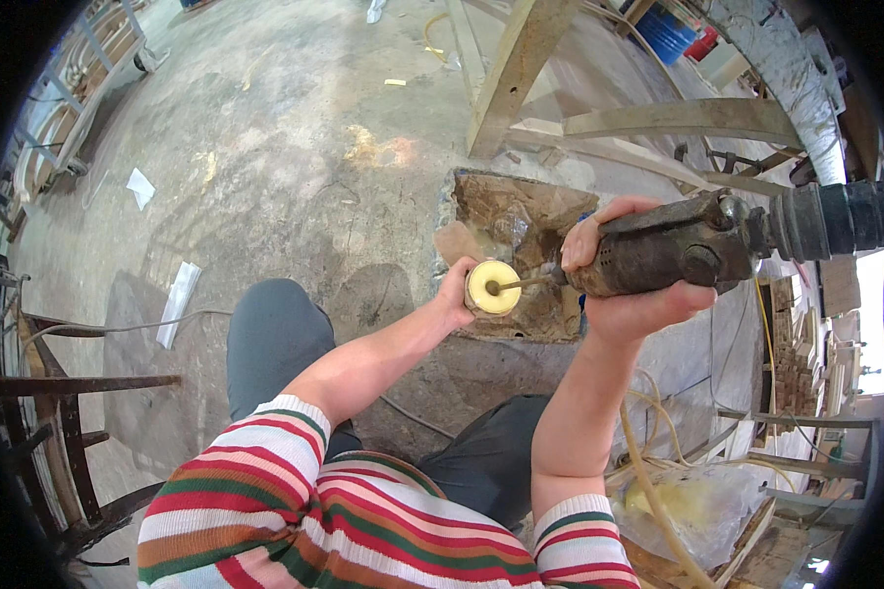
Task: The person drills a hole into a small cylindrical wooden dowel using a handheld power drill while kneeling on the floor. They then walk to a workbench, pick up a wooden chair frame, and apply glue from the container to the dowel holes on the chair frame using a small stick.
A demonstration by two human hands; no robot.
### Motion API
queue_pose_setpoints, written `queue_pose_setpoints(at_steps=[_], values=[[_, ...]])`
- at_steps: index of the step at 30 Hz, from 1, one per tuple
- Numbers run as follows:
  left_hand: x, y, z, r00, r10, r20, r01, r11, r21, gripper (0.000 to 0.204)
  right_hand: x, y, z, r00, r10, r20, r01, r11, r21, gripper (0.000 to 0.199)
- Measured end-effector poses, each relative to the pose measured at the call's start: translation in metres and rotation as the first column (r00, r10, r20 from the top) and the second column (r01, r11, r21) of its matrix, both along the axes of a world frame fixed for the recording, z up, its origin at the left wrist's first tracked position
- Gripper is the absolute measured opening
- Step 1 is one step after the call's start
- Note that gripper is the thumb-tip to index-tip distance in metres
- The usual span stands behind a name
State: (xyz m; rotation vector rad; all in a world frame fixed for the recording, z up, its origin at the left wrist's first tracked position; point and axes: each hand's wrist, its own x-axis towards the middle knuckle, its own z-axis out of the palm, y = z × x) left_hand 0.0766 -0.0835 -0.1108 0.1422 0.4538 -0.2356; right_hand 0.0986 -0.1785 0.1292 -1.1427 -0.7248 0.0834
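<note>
My left hand (455, 294) is closed around the side of a round, pale yellow piece (493, 271) with a hole in its middle. My right hand (638, 310) grips the body of a dark, grimy power tool (663, 245) from below, with its fingers wrapped over the top. A thin metal bit (528, 283) runs left from the tool, and its tip sits at the piece's centre hole. How deep the tip goes in is hidden. Both hands are above an open-topped box (452, 211) with dirty brown walls.
A thick ribbed black hose (825, 221) joins the tool's rear end. Behind the box stands a wooden frame (516, 74). A dark wooden chair-like frame (69, 432) is at the left. Cords trail over the floor, and a clear plastic bag (692, 510) lies at lower right.
</note>
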Motion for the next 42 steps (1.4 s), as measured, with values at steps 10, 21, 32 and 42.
queue_pose_setpoints(at_steps=[10, 21, 32, 42], values=[[0.000, -0.002, 0.000, 0.999, -0.027, -0.035, 0.027, 1.000, -0.008, 0.028, 0.001, -0.001, -0.003, 0.999, -0.020, -0.042, 0.022, 0.999, 0.050, 0.100], [-0.004, -0.002, 0.001, 0.999, -0.029, -0.025, 0.029, 0.999, -0.015, 0.028, 0.000, 0.003, -0.005, 0.998, -0.007, -0.068, 0.005, 1.000, -0.030, 0.100], [-0.002, 0.001, 0.001, 0.998, -0.035, 0.047, 0.033, 0.998, 0.050, 0.027, -0.001, 0.004, -0.001, 0.999, -0.034, 0.013, 0.035, 0.997, -0.074, 0.093], [0.001, 0.000, -0.002, 0.998, 0.059, 0.008, -0.059, 0.998, 0.019, 0.025, 0.005, 0.002, -0.004, 0.999, -0.032, -0.003, 0.032, 0.999, -0.011, 0.091]])
